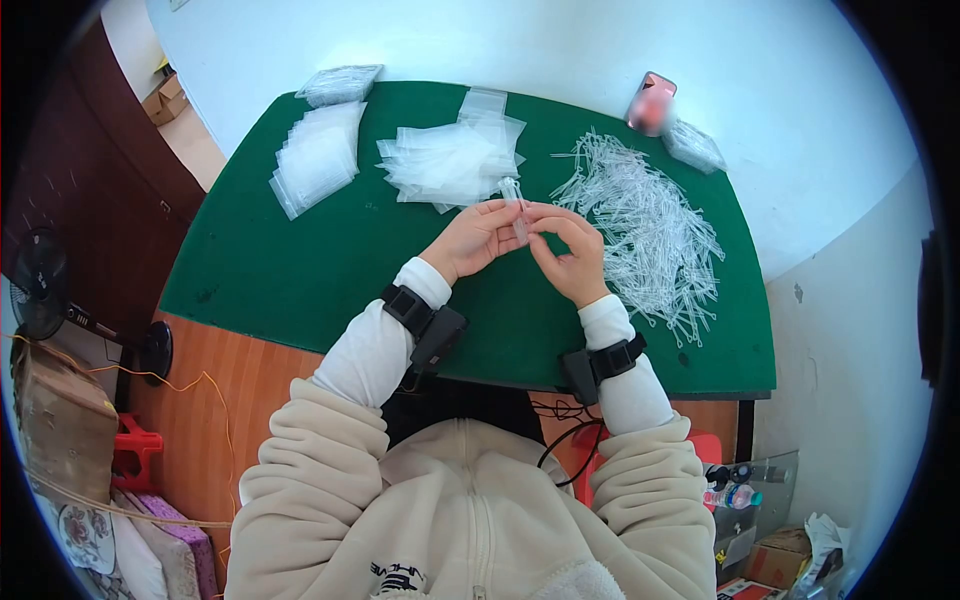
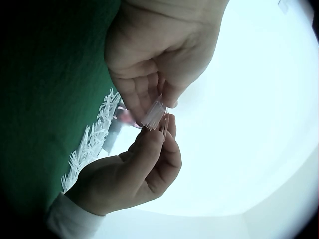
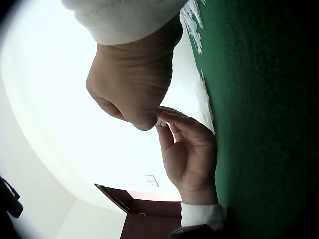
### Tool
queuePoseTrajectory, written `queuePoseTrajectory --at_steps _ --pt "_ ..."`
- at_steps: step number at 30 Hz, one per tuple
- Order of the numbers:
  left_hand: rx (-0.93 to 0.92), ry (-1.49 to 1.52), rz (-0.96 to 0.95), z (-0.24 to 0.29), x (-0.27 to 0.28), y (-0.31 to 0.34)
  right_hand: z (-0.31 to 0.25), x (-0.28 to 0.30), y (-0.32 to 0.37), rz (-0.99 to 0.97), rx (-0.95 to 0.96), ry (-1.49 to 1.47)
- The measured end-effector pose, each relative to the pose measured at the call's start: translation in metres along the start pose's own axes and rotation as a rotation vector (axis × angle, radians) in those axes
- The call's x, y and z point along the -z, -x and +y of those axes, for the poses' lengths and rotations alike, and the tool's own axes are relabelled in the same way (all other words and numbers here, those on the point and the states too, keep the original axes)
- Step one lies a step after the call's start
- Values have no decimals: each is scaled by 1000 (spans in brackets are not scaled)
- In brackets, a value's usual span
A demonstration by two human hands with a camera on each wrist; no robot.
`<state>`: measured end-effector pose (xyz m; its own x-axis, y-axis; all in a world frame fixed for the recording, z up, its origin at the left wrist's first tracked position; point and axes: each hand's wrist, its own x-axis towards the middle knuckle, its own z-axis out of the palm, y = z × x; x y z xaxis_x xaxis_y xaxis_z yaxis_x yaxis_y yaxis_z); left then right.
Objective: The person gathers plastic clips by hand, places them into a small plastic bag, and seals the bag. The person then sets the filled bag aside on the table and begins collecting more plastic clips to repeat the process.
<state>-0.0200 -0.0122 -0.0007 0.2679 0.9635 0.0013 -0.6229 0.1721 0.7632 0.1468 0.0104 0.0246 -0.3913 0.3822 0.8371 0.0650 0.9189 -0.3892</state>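
A green counter [image 1: 240, 260] carries everything. On its right lies the pile [image 1: 650, 230] of thin clear sticks, loose and crossing one another; clear bags are spread in the middle stack [image 1: 450, 160] and the left stack [image 1: 318, 155]. The hands meet over the counter, just in front of the middle stack. The left hand [image 1: 475, 238] holds a small bundle [image 2: 154, 113] between thumb and fingers. The right hand [image 1: 572, 255], close against it, pinches a slim stick [image 2: 165, 130] at the bundle's side; whether it has more than one, I cannot tell.

Slipping looks the main risk: the sticks seem slick and narrow, so a slack left pinch could let some slide out or fan. Pressing unevenly could leave ends misaligned, and squeezing too hard might bend one. Clear plastic also makes miscounting easy.
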Motion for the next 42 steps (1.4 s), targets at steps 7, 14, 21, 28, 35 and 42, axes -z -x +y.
queuePoseTrajectory --at_steps 7,14,21,28,35,42 --pt "-60 33 -34 -1 4 -1 4 1 -1 -108 82 65" --pt "-61 16 -10 0 2 0 5 1 2 -135 23 75" --pt "-53 -21 35 0 3 -1 3 3 2 -127 -56 -8" --pt "-171 -356 182 -3 -2 -2 51 36 20 -108 -399 596" --pt "-302 -1096 -68 -10 2 0 54 64 23 -385 -692 731" --pt "-313 -959 -13 -12 4 -3 47 72 23 -436 -645 658"
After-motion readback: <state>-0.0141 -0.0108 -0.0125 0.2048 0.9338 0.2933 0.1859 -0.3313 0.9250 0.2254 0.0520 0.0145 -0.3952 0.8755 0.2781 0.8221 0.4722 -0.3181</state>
